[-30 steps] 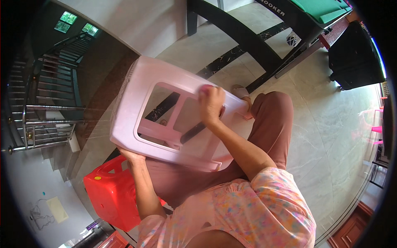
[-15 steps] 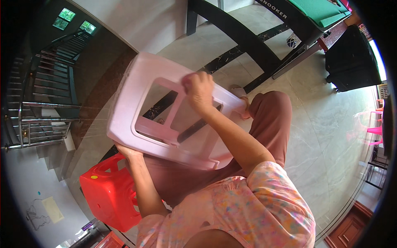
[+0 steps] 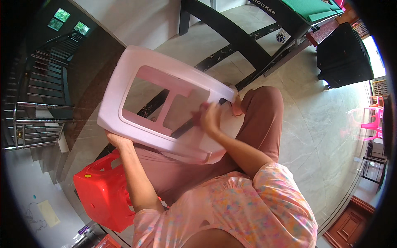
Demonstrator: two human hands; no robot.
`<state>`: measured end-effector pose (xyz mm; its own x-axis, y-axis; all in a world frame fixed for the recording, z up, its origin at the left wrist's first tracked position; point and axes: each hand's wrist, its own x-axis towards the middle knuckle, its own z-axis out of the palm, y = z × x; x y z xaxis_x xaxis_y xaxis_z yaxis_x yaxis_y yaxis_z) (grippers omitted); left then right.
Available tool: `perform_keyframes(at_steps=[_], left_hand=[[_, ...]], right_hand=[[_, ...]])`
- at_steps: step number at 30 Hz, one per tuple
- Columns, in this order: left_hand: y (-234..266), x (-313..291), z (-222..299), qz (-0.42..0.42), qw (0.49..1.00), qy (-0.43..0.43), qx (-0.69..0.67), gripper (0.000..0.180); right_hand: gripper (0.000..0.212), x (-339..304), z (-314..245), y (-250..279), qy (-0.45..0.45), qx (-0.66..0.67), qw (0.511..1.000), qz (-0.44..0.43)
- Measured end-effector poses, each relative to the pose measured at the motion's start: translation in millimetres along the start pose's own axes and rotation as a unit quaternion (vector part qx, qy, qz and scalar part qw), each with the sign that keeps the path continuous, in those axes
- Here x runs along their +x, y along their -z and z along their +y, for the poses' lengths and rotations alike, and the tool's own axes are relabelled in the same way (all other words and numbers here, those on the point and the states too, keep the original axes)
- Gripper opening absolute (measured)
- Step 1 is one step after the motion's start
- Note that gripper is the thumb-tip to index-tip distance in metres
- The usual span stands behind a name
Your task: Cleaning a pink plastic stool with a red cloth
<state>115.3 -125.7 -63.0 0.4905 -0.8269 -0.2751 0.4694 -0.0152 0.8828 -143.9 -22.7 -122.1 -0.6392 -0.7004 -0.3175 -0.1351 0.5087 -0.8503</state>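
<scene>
A pale pink plastic stool [image 3: 111, 97] with a large rounded opening lies tilted across my lap and knees. My left hand [image 3: 119, 139] grips its lower left edge, the fingers hidden beneath it. Over the right part of the stool, by the inside of its frame, is my right hand [image 3: 211, 120]. It is smeared by motion, with the fingers curled around a small dark-pink wad [image 3: 197, 118], perhaps a cloth. Whether that wad touches the plastic I cannot make out.
A red plastic stool [image 3: 103, 196] stands at my left, close to my left forearm. Ahead are a green-topped game table [image 3: 316, 9] and its curved black leg [image 3: 231, 31]. A black suitcase [image 3: 343, 56] stands at far right. Metal stair railings [image 3: 45, 105] are at left.
My right hand has moved down from the stool's upper edge to the inside of its right part, with the dark-pink wad. My left hand keeps its hold. The whole view has shifted slightly.
</scene>
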Motion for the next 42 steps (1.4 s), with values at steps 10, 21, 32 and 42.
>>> perform_keyframes(at_steps=[10, 21, 32, 42], left_hand=[[1.8, 1.6, 1.3, -0.058, 0.998, 0.014, -0.022, 0.046], [6.8, 6.5, 2.4, -0.029, 0.999, -0.016, 0.024, 0.039], [-13.9, -2.8, 10.2, -0.018, 0.999, 0.014, 0.031, 0.038], [-10.4, -4.5, 7.5, -0.040, 0.999, 0.003, 0.028, 0.040]], right_hand=[[0.020, 3.6, 2.4, -6.5, -0.008, -0.101, 0.995, 0.023], [0.025, 36.2, 18.2, -13.1, 0.093, -0.113, 0.979, 0.145], [0.025, -65.0, 26.7, -30.4, 0.009, -0.045, 0.999, -0.006], [0.035, 78.7, 5.4, -7.2, 0.023, -0.125, 0.974, 0.187]])
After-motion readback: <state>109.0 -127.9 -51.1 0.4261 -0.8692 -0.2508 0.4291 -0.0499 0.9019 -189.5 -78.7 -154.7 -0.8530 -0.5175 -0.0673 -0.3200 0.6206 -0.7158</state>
